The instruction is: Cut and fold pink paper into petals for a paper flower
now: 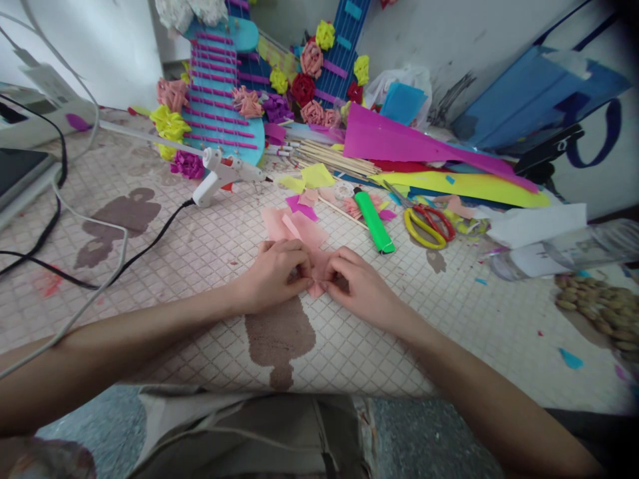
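Both hands were near the middle of the front edge of the bench [190, 256], which had a cream diamond-patterned cover w/ brown motifs. The L hand [280, 271] had thumb & fingertips pinched on the near end of a thin salmon-pink sheet of paper [310, 231]; the R hand [362, 287] pinched that end from the other side, thumb vs. index, fingertips close tog. The paper lay betw. the hands, long axis running fr. the fingertips twd the bench's rear edge, tilted a bit L, so most of it sat just past the L hand, the nearer one. Couldn't tell if it was 1 pc. or several overlapping.

Twd the rear edge, R of the paper: a bright-green long plastic tool [374, 223], then red-and-yellow-handled metal scissors [423, 210]. L of it: a white plastic glue gun [222, 175], nozzle pointing R.
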The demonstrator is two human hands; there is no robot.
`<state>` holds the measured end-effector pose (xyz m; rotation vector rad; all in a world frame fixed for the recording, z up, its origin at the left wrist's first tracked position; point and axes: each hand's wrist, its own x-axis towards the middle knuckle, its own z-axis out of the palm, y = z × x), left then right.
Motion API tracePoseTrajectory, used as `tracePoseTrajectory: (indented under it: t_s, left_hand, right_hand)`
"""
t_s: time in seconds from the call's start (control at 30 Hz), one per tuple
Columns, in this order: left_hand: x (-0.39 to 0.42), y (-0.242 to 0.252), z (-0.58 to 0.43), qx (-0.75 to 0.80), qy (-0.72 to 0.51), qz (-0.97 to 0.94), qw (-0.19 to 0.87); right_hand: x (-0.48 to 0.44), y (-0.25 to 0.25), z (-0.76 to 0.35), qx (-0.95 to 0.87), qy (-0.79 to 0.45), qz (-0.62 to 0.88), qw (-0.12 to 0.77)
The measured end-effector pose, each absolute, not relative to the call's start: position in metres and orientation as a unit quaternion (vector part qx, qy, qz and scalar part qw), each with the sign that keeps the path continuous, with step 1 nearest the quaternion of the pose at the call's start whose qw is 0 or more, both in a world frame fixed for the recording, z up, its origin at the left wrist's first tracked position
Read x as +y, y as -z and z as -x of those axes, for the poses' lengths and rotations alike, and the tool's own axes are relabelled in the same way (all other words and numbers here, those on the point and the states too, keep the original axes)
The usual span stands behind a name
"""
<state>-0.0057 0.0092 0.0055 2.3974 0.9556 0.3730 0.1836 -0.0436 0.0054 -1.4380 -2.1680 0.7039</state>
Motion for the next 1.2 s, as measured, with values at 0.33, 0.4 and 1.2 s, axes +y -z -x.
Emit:
tracePoseTrajectory:
  t_s: [0.33, 0.4, 1.2]
  left_hand:
    - [0.007, -0.005, 0.006, 0.351, -0.14, -0.886, 0.268]
    - [0.007, -0.005, 0.007, 0.342, -0.142, -0.888, 0.272]
    - [0.016, -0.01, 0.015, 0.293, -0.106, -0.898, 0.31]
  right_hand:
    - [-0.045, -0.008, -0.182, -0.776, -0.28, 0.512, 0.238]
    - [-0.045, -0.008, -0.182, -0.782, -0.281, 0.504, 0.236]
    - [-0.049, -0.003, -0.174, -0.794, -0.211, 0.53, 0.208]
